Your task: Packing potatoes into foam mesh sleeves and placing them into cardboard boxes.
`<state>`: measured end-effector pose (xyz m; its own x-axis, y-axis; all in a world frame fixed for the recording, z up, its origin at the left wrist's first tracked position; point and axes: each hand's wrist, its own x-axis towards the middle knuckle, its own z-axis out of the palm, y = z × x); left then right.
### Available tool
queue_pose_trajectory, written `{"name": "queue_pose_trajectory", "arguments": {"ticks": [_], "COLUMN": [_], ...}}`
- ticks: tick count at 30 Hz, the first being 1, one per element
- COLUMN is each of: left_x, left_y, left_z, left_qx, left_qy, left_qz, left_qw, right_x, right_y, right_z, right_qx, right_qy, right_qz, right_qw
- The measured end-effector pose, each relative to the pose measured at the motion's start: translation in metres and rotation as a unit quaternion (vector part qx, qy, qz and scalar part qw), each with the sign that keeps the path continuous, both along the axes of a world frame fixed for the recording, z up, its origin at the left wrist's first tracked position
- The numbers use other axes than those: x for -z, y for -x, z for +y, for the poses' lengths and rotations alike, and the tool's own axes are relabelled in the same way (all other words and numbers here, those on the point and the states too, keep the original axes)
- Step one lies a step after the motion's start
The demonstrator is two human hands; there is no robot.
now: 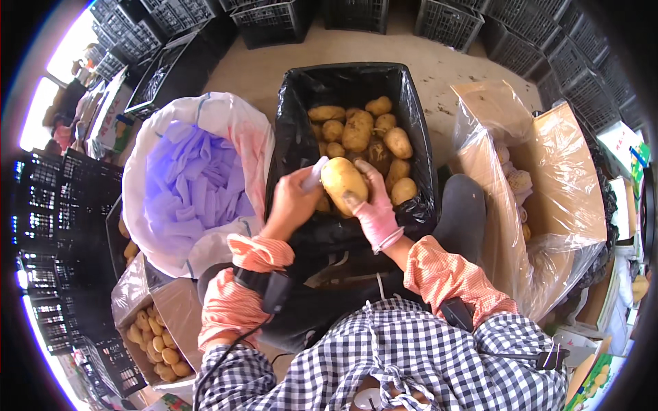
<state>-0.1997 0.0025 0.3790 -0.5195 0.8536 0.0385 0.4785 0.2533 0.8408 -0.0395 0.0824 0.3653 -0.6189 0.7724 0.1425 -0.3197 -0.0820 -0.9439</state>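
Note:
A large yellow potato (344, 184) is held in my right hand (377, 205), which wears a pink glove with the fingers dirty or bare at the tips. Beside the potato, my bare left hand (294, 199) pinches a pale foam net sleeve (314, 175). Both hands are above a black crate lined with a black plastic bag (296, 85), where many potatoes (358, 131) lie. Left of it, a white woven sack (252, 127) holds a heap of purple-tinted foam net sleeves (198, 177).
To the right stands an open cardboard box with clear plastic lining (565, 174), holding sleeved potatoes (519, 181). A lined carton (177, 313) at lower left holds bare potatoes (157, 344). Black plastic crates (267, 23) surround the floor area. My knee (461, 210) is beside the lined crate.

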Motion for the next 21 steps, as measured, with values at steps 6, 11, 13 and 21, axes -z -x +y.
{"name": "queue_pose_trajectory", "arguments": {"ticks": [6, 11, 13, 21], "left_x": [-0.011, -0.002, -0.002, -0.029], "left_y": [-0.03, -0.026, -0.025, -0.033], "left_z": [-0.013, -0.006, -0.008, -0.015], "left_qx": [0.081, 0.076, 0.078, 0.114], "left_qy": [-0.198, -0.186, -0.168, -0.112], "left_qz": [-0.306, -0.155, -0.1, 0.216], "left_qw": [0.928, 0.967, 0.978, 0.963], "right_x": [-0.008, -0.023, -0.019, -0.015], "right_y": [-0.005, -0.019, -0.022, -0.025], "right_z": [0.005, 0.008, 0.004, -0.005], "right_qx": [-0.031, -0.142, -0.164, -0.149], "right_qy": [0.089, 0.311, 0.345, 0.344], "right_qz": [0.013, 0.105, 0.133, 0.052], "right_qw": [0.995, 0.934, 0.914, 0.926]}}
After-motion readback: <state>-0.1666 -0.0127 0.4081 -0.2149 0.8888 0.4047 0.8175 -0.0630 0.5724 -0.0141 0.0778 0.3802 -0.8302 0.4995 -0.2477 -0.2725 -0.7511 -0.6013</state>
